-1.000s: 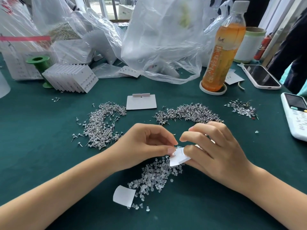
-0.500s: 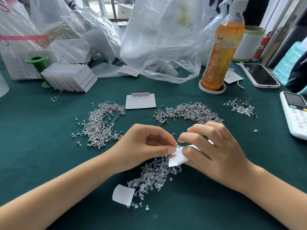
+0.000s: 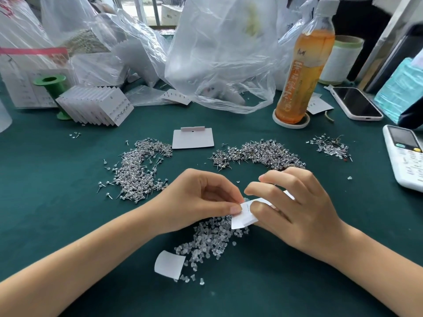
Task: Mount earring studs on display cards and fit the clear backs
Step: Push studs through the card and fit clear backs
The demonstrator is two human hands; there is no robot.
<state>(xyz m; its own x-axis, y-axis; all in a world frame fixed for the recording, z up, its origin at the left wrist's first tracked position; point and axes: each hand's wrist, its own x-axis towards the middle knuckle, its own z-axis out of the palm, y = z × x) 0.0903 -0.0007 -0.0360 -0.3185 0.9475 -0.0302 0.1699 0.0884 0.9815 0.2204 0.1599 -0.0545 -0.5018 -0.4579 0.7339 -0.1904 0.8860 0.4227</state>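
Observation:
A small white display card (image 3: 243, 217) is held in my right hand (image 3: 295, 207), just above a heap of clear backs (image 3: 212, 236). My left hand (image 3: 201, 200) pinches thumb and forefinger against the card's left edge; whatever small piece sits between them is hidden. Two piles of silver earring studs lie beyond my hands, one at the left (image 3: 139, 170) and one at the right (image 3: 258, 154). A blank card (image 3: 193, 139) lies flat between the piles. Filled cards stand in a stack (image 3: 96, 105) at the back left.
A curled white paper scrap (image 3: 169, 264) lies near the backs. An orange drink bottle (image 3: 302, 65) stands on a coaster, with a phone (image 3: 356, 102) and a white remote (image 3: 405, 154) at the right. Clear plastic bags (image 3: 217, 53) and a green spool (image 3: 51, 84) crowd the back.
Both hands stay together over the clear backs, with only small finger shifts on the card. The view has drifted slightly.

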